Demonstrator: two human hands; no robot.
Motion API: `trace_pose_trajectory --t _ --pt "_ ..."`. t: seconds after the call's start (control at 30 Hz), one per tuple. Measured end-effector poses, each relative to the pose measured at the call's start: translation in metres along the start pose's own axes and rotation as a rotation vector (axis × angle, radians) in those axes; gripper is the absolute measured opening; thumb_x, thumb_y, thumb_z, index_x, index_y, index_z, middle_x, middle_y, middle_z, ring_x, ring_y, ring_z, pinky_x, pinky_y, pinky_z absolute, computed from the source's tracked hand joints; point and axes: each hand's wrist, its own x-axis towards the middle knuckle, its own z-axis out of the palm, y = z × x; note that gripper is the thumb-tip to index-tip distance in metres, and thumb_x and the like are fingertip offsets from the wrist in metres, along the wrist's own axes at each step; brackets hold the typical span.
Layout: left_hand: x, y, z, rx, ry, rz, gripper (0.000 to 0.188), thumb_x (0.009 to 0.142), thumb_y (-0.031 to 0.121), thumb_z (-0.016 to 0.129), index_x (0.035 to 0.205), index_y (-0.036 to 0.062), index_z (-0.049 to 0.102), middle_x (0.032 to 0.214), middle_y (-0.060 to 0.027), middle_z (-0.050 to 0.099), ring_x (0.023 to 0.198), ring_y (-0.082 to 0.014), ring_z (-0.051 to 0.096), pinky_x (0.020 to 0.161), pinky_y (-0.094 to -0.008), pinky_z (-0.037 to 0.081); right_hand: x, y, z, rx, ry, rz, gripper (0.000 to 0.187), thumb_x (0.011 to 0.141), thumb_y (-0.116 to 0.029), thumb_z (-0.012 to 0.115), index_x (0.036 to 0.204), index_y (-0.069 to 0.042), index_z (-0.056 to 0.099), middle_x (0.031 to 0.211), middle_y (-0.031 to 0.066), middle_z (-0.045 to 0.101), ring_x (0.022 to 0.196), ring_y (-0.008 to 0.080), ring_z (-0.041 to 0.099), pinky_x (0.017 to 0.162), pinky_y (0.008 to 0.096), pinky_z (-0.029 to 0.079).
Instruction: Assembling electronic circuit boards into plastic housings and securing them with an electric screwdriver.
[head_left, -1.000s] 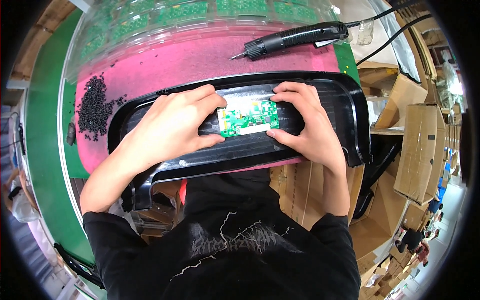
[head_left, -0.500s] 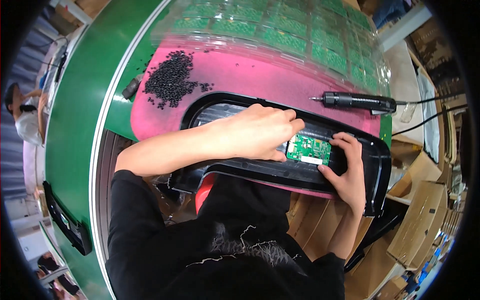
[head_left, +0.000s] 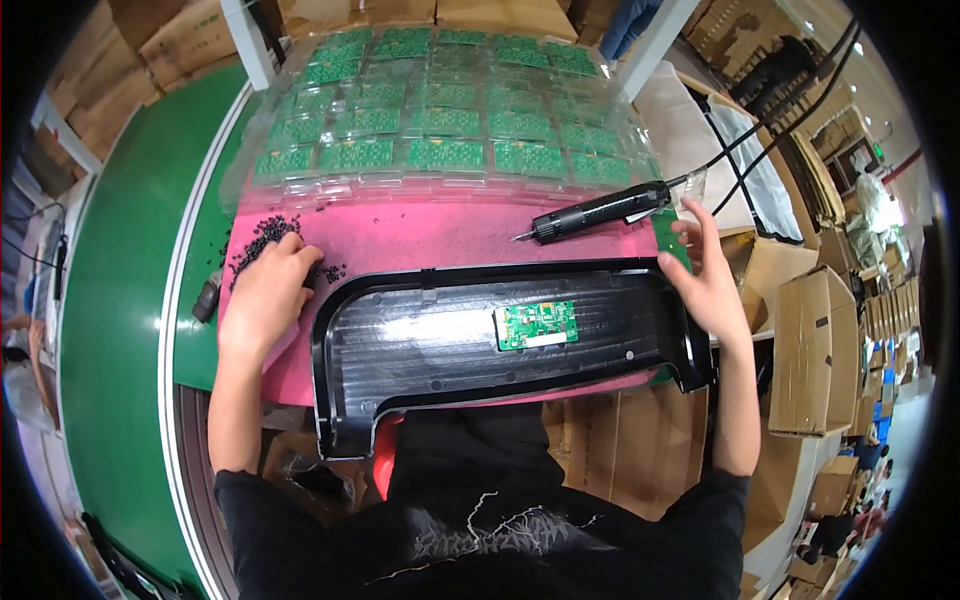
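Observation:
My left hand [head_left: 268, 298] is over the pile of small black screws [head_left: 262, 240] at the left of the pink mat. Its fingers are curled down into the pile; whatever is between the fingertips is hidden. My right hand [head_left: 708, 275] is open, fingers apart, just above the right end of the black plastic housing [head_left: 430, 365] and near the back of the electric screwdriver [head_left: 600, 210]. The housing lies hollow side up across the mat's near side. A green circuit board [head_left: 538, 326] sits inside it, right of the middle, with no hand touching it.
Clear plastic trays of green circuit boards [head_left: 440, 122] stand stacked at the back of the pink mat [head_left: 400, 225]. A dark lump [head_left: 207, 300] rests on the green table [head_left: 120, 330] by the screws. Open cardboard boxes [head_left: 805, 350] stand at the right. The screwdriver's cord [head_left: 740, 150] runs back right.
Both hands have let go of the circuit board. My left hand moved left to the screws, my right hand up toward the screwdriver. The view has turned and the housing appears straighter.

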Motion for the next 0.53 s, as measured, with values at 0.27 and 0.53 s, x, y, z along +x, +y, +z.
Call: trace_pose_trajectory --t 0.27,0.53 --pt "0.002 -0.01 0.017 -0.057 0.026 -0.033 0.03 0.068 -0.007 0.07 0.097 0.0002 0.069 0.095 -0.0157 0.064 0.092 -0.0378 0.063 0.079 -0.0447 0.051 0.082 0.035 0.008 0.189 -0.074 0.226 0.054 0.093 -0.02 0.066 0.142 -0.011 0.047 0.115 0.0149 0.06 0.095 0.0161 0.058 0.09 0.0315 0.047" --pt "0.0 -0.007 0.018 -0.065 0.02 -0.064 0.022 0.07 -0.006 0.07 0.091 -0.0003 0.07 0.09 -0.017 0.066 0.088 -0.0383 0.065 0.077 -0.0459 0.051 0.113 0.016 0.078 0.703 0.603 -0.334 0.051 0.09 -0.01 0.067 0.132 -0.012 0.039 0.14 0.014 0.036 0.122 0.0285 0.046 0.109 0.0402 0.038"
